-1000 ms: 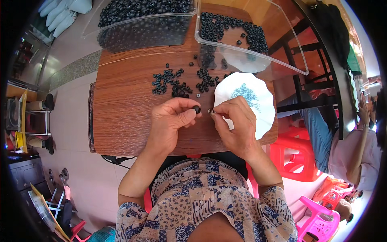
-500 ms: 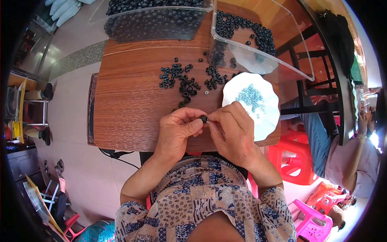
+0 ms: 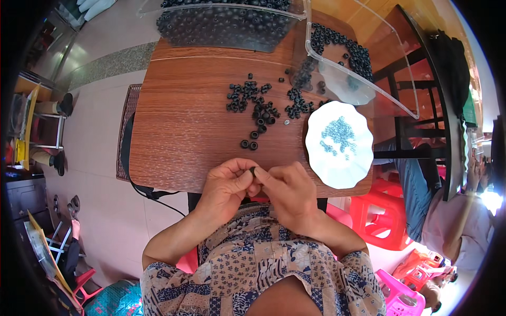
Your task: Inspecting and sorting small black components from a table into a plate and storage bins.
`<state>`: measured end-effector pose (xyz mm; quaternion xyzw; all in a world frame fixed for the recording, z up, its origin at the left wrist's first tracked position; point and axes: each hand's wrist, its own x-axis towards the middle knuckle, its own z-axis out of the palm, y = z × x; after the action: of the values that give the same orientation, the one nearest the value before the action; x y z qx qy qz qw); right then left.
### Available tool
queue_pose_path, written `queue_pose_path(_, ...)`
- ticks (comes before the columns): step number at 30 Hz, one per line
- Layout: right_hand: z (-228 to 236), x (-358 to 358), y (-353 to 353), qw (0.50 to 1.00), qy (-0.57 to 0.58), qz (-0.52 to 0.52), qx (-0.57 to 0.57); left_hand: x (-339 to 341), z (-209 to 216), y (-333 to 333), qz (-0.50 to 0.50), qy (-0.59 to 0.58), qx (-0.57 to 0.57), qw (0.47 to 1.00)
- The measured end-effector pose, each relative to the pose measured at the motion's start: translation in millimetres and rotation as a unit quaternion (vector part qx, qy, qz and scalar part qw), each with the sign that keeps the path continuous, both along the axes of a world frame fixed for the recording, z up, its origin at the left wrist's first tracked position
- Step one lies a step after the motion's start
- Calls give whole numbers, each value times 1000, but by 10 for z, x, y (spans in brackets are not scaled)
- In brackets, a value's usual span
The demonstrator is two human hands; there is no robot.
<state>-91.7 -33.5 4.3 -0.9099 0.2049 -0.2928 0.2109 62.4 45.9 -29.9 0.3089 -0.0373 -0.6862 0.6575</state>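
Small informal workshop by its look; whether part of shop or home, cannot tell. Clear plastic bin heaped with black parts at far edge of wooden tabletop; second bin at far right corner; loose black ring-shaped parts mid-tabletop. Red plastic stool, seated person in jeans beyond right edge. Pale tiled floor.

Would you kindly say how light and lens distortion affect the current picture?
Head view: black corners, and the wooden table has bowed edges; same head view: glare whites out a patch at far right, the white plate is bright, the dark piece in the left hand shows little detail.
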Motion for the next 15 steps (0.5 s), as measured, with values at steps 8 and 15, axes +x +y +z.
queue_pose_path(8,-118,172,-298,991,-54,-86,92,124,-20,43,8,17,-47,999)
queue_pose_path(15,-101,171,-330,992,-24,-114,49,136,-25,12,-2,-3,-30,1000)
